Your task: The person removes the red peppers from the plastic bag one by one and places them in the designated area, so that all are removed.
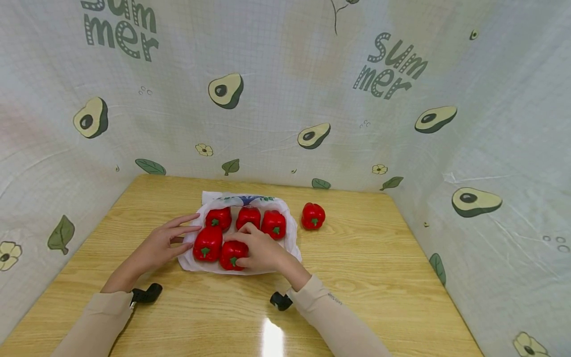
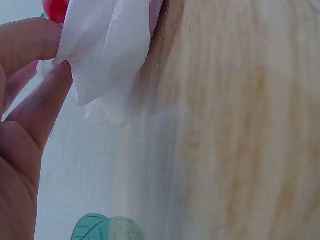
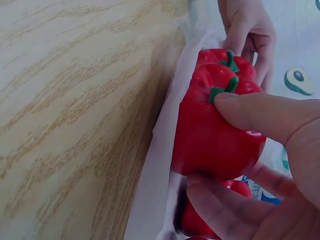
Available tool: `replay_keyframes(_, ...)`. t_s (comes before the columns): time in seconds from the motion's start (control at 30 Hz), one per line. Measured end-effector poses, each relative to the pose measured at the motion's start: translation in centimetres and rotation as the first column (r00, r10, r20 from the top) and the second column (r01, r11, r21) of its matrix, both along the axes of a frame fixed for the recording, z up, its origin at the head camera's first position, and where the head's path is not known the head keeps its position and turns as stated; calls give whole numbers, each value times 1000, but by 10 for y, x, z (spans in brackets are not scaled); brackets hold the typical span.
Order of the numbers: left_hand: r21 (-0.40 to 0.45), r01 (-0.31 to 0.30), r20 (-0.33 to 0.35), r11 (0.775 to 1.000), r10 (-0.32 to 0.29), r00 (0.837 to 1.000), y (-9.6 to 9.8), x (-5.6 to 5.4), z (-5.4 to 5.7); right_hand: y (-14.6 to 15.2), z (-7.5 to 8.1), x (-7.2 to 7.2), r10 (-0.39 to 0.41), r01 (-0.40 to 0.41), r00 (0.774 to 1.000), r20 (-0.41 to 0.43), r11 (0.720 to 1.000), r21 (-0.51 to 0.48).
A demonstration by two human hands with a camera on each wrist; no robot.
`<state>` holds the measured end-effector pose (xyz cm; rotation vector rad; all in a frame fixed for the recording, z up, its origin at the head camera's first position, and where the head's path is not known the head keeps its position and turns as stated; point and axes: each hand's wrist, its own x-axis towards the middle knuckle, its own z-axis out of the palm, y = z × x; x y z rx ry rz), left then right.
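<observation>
My right hand grips a red bell pepper at the front of a white plastic bag. In the right wrist view the thumb lies by the green stem, and the fingers curl under the pepper's other side. Several more red bell peppers, among them a large one beside the held one, sit in the spread bag. At the bag's left edge is my left hand, fingers spread and fairly straight. Its fingertips touch the white plastic in the left wrist view.
One more red bell pepper stands on the wooden table, right of the bag. Behind and beside the table hangs a pale cloth printed with avocados and leaves. The bag's back edge carries a blue and green print.
</observation>
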<state>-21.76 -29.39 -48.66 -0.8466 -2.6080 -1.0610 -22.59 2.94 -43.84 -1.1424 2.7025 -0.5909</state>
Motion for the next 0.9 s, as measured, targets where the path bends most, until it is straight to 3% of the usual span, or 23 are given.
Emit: replay_keyframes(0.9,-10,-6,6,1000,6,1000,0,-1,-2,2,-4,-2,-27,33,997,66,994,-103)
